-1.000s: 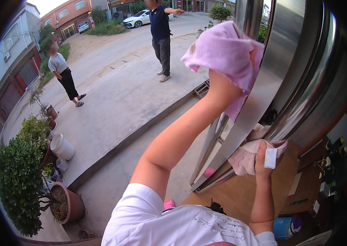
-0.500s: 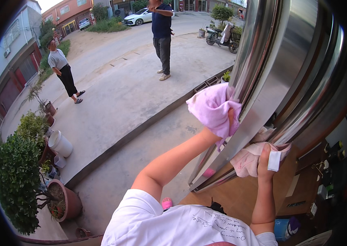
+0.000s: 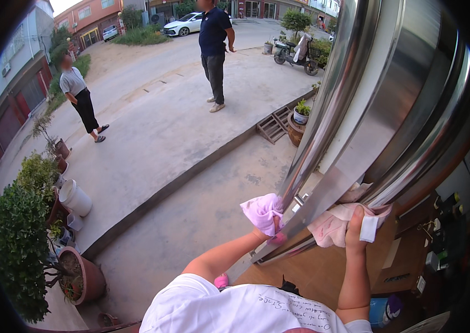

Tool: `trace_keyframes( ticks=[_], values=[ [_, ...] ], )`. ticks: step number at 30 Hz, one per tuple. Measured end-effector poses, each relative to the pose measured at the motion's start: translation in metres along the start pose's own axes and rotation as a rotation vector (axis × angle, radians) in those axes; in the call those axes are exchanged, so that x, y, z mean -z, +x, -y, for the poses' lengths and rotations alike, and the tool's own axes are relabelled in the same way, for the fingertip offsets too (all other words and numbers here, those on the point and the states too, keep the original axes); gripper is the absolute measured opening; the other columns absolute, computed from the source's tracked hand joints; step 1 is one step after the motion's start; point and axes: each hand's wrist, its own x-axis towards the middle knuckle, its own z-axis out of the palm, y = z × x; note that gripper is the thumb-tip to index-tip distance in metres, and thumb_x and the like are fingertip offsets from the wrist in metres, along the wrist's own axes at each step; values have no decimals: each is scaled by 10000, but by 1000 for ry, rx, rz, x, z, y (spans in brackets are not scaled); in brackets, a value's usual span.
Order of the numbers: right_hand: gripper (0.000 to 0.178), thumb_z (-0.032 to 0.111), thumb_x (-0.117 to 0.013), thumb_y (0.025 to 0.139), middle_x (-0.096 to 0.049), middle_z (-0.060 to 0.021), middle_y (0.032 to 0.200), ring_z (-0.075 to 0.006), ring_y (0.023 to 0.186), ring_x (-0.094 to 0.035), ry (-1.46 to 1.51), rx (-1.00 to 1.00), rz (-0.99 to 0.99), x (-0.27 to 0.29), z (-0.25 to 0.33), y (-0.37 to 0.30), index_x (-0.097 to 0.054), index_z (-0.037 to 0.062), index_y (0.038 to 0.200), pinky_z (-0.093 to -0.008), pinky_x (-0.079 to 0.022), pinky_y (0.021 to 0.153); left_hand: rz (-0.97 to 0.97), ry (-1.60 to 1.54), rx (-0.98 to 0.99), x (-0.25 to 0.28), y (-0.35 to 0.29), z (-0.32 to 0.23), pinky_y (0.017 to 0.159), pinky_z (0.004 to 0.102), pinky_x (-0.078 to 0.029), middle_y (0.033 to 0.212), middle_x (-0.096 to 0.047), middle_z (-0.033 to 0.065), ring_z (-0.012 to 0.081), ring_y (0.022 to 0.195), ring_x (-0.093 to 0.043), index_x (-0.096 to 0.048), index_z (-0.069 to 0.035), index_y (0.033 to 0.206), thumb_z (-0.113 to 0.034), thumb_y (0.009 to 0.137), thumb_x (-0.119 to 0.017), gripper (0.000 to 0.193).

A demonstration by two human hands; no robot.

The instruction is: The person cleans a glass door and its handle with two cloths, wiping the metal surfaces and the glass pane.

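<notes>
Lower centre: left hand (image 3: 276, 223) clutches one lilac cloth (image 3: 259, 209)
Right hand (image 3: 355, 231) grips one pale-pink cloth (image 3: 329, 226); lower left, one round terracotta pot (image 3: 95, 279) holds brown soil (image 3: 70, 262).

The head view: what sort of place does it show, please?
Probably the entrance of a house or shop on a street: a shiny metal door frame stands beside a brown indoor floor, with a concrete forecourt outside and a white car beyond.

Lilac cloth (image 3: 260, 212), pink cloth (image 3: 331, 226), bunched
</notes>
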Motion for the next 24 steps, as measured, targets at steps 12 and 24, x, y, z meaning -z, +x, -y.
trace_keyframes(
  ticks=[12,24],
  values=[
    [563,270,-573,981,-495,-156,1361,-252,1225,-491,-19,70,10,-5,2,6,-386,-54,1401,-373,-387,1043,-49,4,-5,53,90,-113,780,447,-457,906,-548,153,359,867,-529,-622,-63,1055,-280,738,-781,416],
    [625,259,-561,974,-443,-171,1410,-265,1274,-450,-3,84,-59,-9,0,0,-304,-60,1446,-382,-356,1079,-104,-67,-94,65,130,-159,670,394,-420,810,-538,101,271,722,-470,-558,-59,903,-211,796,-764,277]
  ],
)
